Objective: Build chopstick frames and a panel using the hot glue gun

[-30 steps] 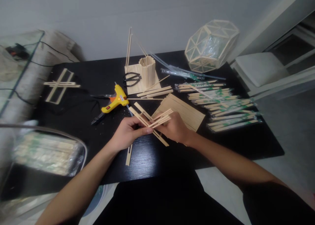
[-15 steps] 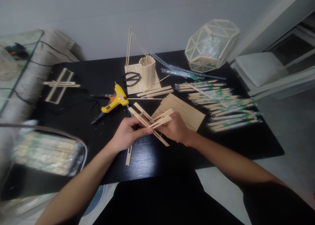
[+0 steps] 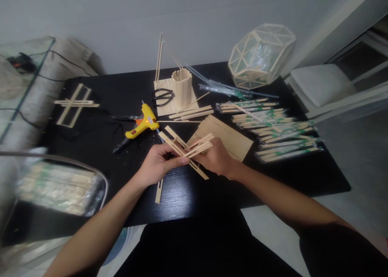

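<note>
Between my two hands is a crossed frame of wooden chopsticks, tilted above the black table. My left hand pinches its left side, thumb laid along the sticks near the crossing. My right hand is closed round the right side, its fingers partly hidden behind the sticks. Just beyond my left hand lies a yellow glue gun with a small light on. Some joined sticks stick out below my left wrist. A flat panel of sticks lies behind my right hand.
A cup-shaped stick holder stands on a square stick base, with black-handled scissors beside it. Wrapped chopsticks lie to the right, below a faceted stick lantern. Another crossed frame lies left, and a bag of chopsticks nearer me.
</note>
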Available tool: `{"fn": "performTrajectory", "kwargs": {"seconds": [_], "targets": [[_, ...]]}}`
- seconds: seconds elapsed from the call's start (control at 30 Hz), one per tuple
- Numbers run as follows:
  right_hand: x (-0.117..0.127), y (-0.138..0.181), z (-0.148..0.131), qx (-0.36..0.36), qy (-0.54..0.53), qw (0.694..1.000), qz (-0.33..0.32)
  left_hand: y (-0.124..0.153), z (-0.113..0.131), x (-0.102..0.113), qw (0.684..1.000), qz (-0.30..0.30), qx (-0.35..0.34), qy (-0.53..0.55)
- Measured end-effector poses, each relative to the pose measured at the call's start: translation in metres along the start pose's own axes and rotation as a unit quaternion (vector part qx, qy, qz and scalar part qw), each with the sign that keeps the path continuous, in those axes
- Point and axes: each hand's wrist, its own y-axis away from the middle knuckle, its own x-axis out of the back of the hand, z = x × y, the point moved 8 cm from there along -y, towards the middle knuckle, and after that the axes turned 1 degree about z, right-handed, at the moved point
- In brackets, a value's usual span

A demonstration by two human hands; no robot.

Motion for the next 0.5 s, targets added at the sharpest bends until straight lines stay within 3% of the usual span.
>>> {"fn": "performTrajectory", "kwargs": {"seconds": [0.5], "targets": [[0.0001,0.0005,-0.0005,0.002,-0.005,1.0,-0.003,0.0005,-0.0017,0.0003,1.0,-0.005,-0.003,-0.003]]}}
